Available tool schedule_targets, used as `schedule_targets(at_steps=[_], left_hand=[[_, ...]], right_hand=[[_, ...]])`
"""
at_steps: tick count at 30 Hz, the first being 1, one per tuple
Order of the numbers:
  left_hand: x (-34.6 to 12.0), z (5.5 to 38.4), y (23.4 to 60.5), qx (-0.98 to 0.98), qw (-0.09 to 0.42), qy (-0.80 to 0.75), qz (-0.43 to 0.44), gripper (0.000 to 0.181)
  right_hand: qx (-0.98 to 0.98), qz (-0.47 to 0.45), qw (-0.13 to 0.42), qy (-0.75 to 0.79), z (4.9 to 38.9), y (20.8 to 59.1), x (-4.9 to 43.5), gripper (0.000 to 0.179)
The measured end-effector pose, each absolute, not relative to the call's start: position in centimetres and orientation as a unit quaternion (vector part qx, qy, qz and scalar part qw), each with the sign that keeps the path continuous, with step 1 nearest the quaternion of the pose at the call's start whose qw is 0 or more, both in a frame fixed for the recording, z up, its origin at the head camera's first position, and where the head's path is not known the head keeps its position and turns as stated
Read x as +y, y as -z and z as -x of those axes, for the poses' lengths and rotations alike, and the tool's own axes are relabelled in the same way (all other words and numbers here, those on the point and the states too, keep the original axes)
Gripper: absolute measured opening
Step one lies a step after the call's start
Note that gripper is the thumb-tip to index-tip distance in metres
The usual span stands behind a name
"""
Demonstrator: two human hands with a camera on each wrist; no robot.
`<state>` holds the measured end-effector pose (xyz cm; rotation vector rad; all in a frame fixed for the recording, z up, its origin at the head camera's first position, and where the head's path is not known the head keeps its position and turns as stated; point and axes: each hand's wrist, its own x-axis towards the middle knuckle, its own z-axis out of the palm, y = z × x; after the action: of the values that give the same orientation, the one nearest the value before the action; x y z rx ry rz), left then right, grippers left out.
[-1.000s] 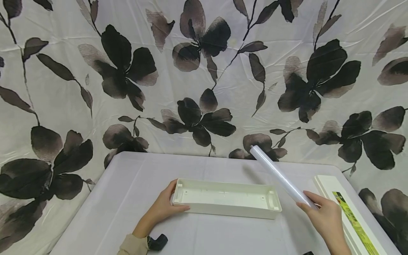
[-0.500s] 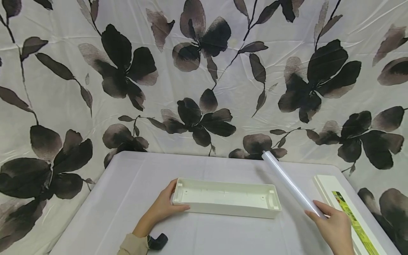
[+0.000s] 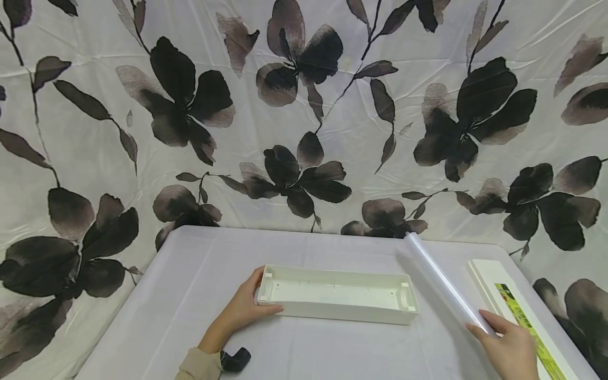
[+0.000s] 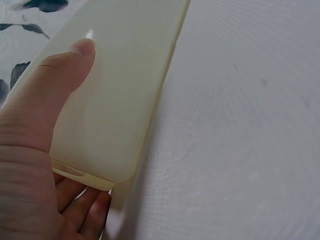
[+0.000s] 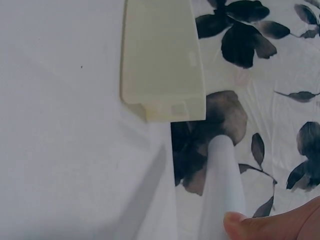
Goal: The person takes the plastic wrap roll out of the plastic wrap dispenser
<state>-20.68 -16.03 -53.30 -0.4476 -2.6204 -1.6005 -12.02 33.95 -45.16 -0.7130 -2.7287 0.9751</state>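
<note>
A long cream plastic box (image 3: 337, 312), its hollow side facing up, lies mid-table in the head view. My left hand (image 3: 241, 305) grips its left end, thumb along the near wall; in the left wrist view the thumb (image 4: 65, 70) lies flat against that wall and the fingers curl under the end. My right hand (image 3: 512, 345) holds the near end of a shiny, whitish roll of cling film (image 3: 448, 285), which slants up and away to the left, right of the box. The right wrist view shows the roll (image 5: 220, 185) beyond the thumb, apart from the box end (image 5: 165, 65).
A long cream lid-like piece (image 3: 489, 274) with a yellow-green label (image 3: 527, 332) lies along the right side of the white-covered table (image 3: 342, 353). Behind the table hangs a floral cloth (image 3: 361, 132). A black wrist-worn item (image 3: 235, 360) sits by the left sleeve.
My right hand has moved right and toward the near edge with the roll of cling film, its far tip shifting right and down. The left hand and the box have stayed put.
</note>
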Motion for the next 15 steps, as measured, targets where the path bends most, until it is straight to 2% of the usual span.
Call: schedule_targets(at_steps=[15], left_hand=[[-16.7,20.3,53.4,-0.840,0.012,0.521,0.154,0.104]], right_hand=[[-0.909,0.271,0.087,-0.304,8.9,46.4,34.4,0.060]])
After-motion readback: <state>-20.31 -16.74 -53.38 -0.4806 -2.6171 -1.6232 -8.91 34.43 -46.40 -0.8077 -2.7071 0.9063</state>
